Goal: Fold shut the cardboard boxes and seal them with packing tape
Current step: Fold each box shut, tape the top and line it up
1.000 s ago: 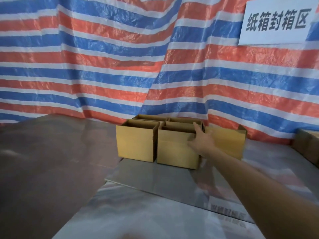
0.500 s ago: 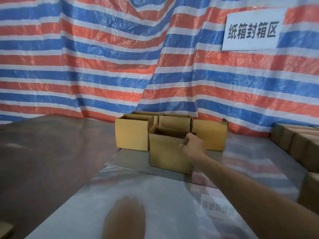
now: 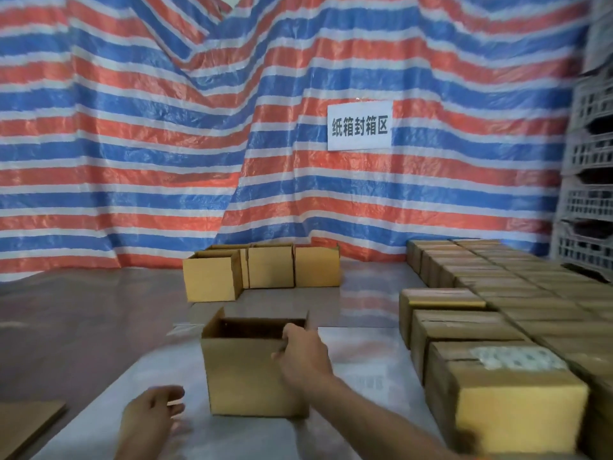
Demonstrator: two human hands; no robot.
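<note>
R grip (image 3: pixel 303 351) curled over open box (image 3: pixel 243 376) rim at near-right corner, thumb outside. L grip (image 3: pixel 152 415) fingers loose, holding nothing, just left of box.

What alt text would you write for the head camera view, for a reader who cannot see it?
The right hand grips the top edge of an open cardboard box on a shiny table, the left hand open beside it. More open boxes stand behind, closed boxes in rows at right, before a striped tarp.
</note>
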